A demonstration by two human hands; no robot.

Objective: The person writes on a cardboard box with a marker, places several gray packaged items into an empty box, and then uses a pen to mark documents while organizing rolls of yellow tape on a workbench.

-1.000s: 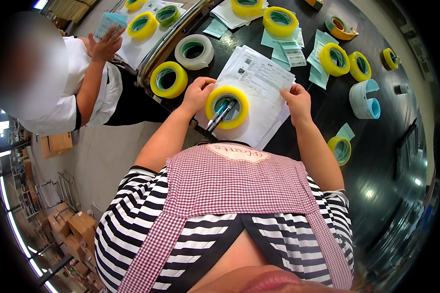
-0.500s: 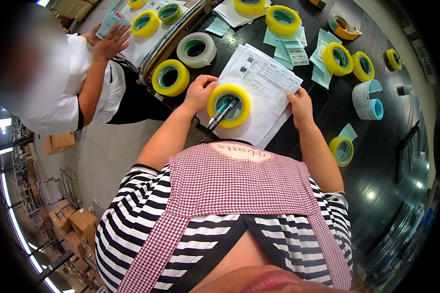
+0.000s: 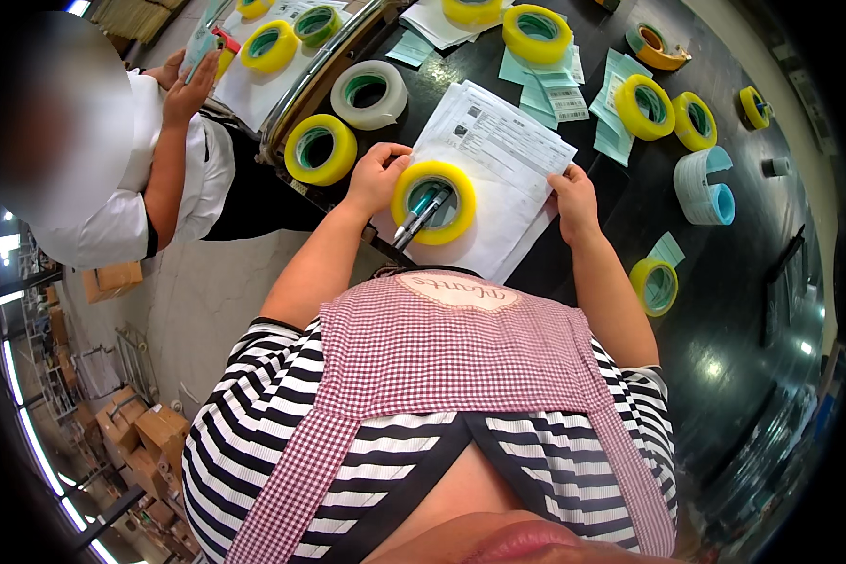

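A stack of printed paper sheets (image 3: 503, 141) lies on the black table in front of me. My left hand (image 3: 378, 180) is closed at its left edge, fingers curled and thumb toward the paper. On the opposite side my right hand (image 3: 573, 200) pinches the stack's right edge, thumb on top. A yellow roll of tape (image 3: 465, 209) rests flat on the lower part of the sheets, close to my left fingers. Two pens (image 3: 425, 214) sit in the roll's hole, their ends jutting over its near rim.
A clear tape roll (image 3: 397, 99) and a yellow one (image 3: 296, 150) lie left of the papers. Beyond and rightward are more yellow rolls (image 3: 644, 108), light-green label slips (image 3: 616, 141) and a curled label strip (image 3: 691, 193). A co-worker (image 3: 183, 179) stands at left, holding a packet.
My hands keep their places on the papers. The whole scene has shifted slightly left in view. The co-worker's hands and packet have moved a little, and something red now shows beside them.
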